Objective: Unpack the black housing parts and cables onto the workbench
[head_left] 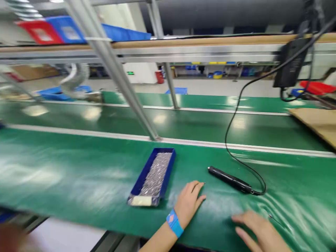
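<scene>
My left hand (188,202), with a blue band (174,223) at the wrist, rests over the green mat with its fingers stretched and the thumb apart. A tiny dark speck shows at one fingertip, too small to name. Just left of it sits a narrow blue bin (167,178) full of small silvery metal pieces (156,175). My right hand (258,229), a little blurred, hovers at the lower right with fingers apart and nothing visible in them. Between and beyond both hands lies a black corded electric screwdriver (230,179), its tip towards the left.
The screwdriver's cable (227,134) runs up to a black power box (292,63) on the overhead shelf (210,47). A slanted metal post (123,80) stands behind the bin. Cardboard (317,120) lies at the right on the green worktop (78,168), which wrinkles near my right hand.
</scene>
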### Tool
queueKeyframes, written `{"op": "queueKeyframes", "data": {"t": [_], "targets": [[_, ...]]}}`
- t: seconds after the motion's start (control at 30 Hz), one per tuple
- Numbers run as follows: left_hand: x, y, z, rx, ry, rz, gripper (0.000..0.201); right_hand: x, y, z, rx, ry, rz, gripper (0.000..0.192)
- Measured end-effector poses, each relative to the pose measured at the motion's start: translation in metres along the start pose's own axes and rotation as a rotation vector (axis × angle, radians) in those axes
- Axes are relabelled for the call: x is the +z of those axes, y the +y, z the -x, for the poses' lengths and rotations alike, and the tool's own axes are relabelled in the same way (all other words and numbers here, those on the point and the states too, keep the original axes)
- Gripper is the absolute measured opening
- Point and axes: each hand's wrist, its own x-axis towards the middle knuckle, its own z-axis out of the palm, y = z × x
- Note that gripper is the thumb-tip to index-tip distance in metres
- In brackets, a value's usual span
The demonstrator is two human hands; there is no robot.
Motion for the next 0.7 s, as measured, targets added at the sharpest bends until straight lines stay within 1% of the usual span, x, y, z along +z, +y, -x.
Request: {"op": "queueKeyframes", "data": {"t": [0.03, 0.07, 0.13, 0.17, 0.2, 0.27, 0.3, 0.37, 0.47, 0.57, 0.63, 0.7], "targets": [[0.001, -0.004, -0.013, 0.001, -0.038, -0.061, 0.039, 0.006, 0.007, -0.021, 0.017, 0.058, 0.052, 0.030], [0.000, -0.008, -0.024, -0.004, -0.082, -0.118, 0.039, 0.012, 0.013, -0.044, 0.024, 0.101, 0.123, 0.037], [-0.002, -0.014, -0.039, -0.009, -0.182, -0.190, 0.025, 0.025, 0.025, -0.094, 0.048, 0.141, 0.261, 0.058], [-0.003, -0.017, -0.044, -0.006, -0.228, -0.202, 0.016, 0.032, 0.030, -0.116, 0.056, 0.135, 0.323, 0.064], [-0.004, -0.019, -0.047, 0.000, -0.262, -0.202, 0.010, 0.038, 0.034, -0.133, 0.062, 0.115, 0.385, 0.067], [-0.005, -0.021, -0.051, 0.005, -0.287, -0.169, 0.010, 0.048, 0.039, -0.151, 0.070, 0.063, 0.484, 0.062], [-0.005, -0.021, -0.052, 0.003, -0.275, -0.133, 0.012, 0.051, 0.041, -0.152, 0.067, 0.040, 0.511, 0.059], [-0.005, -0.017, -0.055, 0.002, -0.205, -0.007, 0.016, 0.050, 0.041, -0.142, 0.051, 0.012, 0.503, 0.053], [-0.008, -0.007, -0.061, 0.023, -0.057, 0.298, 0.018, 0.035, 0.036, -0.117, 0.045, 0.008, 0.390, 0.044], [-0.012, -0.002, -0.064, 0.031, 0.053, 0.544, 0.022, 0.018, 0.030, -0.103, 0.069, 0.028, 0.299, 0.034], [-0.012, -0.004, -0.062, 0.022, 0.090, 0.626, 0.023, 0.011, 0.027, -0.101, 0.062, 0.037, 0.260, 0.030], [-0.013, -0.007, -0.057, 0.027, 0.115, 0.647, 0.020, 0.007, 0.023, -0.099, 0.028, 0.049, 0.236, 0.029]]}}
